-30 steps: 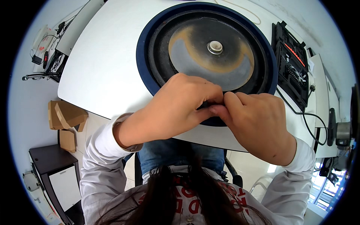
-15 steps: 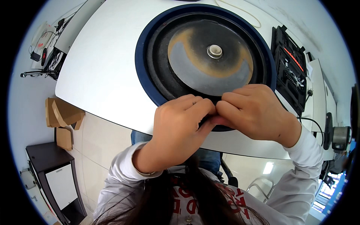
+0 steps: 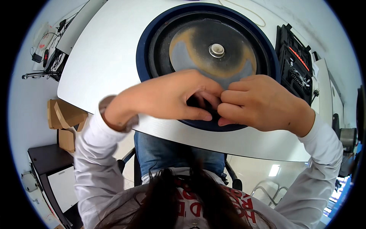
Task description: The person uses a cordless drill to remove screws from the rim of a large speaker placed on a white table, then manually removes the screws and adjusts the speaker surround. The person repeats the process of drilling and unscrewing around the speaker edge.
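Observation:
A round basin with a thick dark blue rim (image 3: 142, 57) and a black inner wall stands on the white table. Inside it lies a grey disc (image 3: 183, 57) with a brown-stained ring and a pale metal knob (image 3: 217, 50) at its middle. Both my hands meet over the basin's near edge. My left hand (image 3: 167, 93) arches there, its thumb apart from the bent fingers, and the fingertips reach against my right hand. The fingers of my right hand (image 3: 263, 103) are curled together in a pinch. Whatever they hold is hidden between the hands.
A black tool case (image 3: 295, 65) with a red strip and small metal parts lies open to the right of the basin. A thin pale cord (image 3: 251, 13) curves behind it. Cardboard boxes (image 3: 63, 114) and a dark cabinet (image 3: 49, 152) stand on the floor at left.
My left hand has turned flatter and moved up and forward, its elbow swinging out left and its thumb parting from the fingers. My right hand has stayed close to its place.

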Action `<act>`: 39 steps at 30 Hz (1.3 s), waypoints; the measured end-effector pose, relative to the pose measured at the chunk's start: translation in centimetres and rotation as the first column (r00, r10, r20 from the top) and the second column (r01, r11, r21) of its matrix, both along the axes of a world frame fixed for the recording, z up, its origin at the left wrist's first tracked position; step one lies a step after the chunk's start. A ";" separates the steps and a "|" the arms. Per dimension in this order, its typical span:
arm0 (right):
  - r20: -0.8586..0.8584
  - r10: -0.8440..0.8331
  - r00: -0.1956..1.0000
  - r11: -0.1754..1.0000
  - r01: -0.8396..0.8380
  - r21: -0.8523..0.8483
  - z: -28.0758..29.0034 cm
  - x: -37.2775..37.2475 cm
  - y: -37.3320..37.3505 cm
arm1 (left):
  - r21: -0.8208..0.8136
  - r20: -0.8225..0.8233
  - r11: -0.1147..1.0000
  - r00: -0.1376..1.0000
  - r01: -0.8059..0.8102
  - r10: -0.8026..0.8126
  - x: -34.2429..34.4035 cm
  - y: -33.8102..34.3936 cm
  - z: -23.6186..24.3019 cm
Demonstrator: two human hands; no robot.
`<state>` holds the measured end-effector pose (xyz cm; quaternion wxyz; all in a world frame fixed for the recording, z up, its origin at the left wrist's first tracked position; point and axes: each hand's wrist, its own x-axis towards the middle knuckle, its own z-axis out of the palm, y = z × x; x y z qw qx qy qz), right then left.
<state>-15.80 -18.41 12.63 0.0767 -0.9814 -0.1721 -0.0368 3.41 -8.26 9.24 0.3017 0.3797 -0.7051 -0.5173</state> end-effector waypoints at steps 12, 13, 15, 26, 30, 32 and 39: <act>0.029 0.003 1.000 0.992 0.001 -0.127 0.2 0.1 0.3 | 0.032 0.171 0.990 0.975 0.140 -0.144 -0.1 -2.7 -0.1; 0.011 0.004 1.000 0.989 -0.003 -0.146 0.6 0.2 0.3 | -0.026 0.145 0.990 0.980 0.142 -0.136 -0.1 -2.6 -0.4; -0.037 -0.006 0.999 0.981 -0.002 -0.193 1.1 0.1 0.7 | -0.143 0.094 0.980 0.988 0.137 -0.124 -0.1 -2.6 -0.9; -0.064 0.070 0.995 0.990 -0.077 -0.120 1.3 0.9 0.1 | -0.259 0.291 0.966 0.953 -0.001 0.079 0.1 -0.4 0.5; -0.105 0.152 0.983 0.967 -0.170 -0.188 1.9 1.4 -0.2 | -0.537 0.220 0.795 0.864 -0.280 0.453 1.3 4.6 0.3; -0.117 0.224 0.968 0.930 -0.248 -0.272 2.0 1.3 0.0 | -0.523 0.259 0.723 0.725 -0.450 0.639 1.8 8.1 0.0; -0.164 0.167 0.972 0.857 -0.226 -0.463 3.3 1.5 1.9 | -0.646 -0.025 0.352 0.480 -0.677 0.877 -0.6 9.1 -7.0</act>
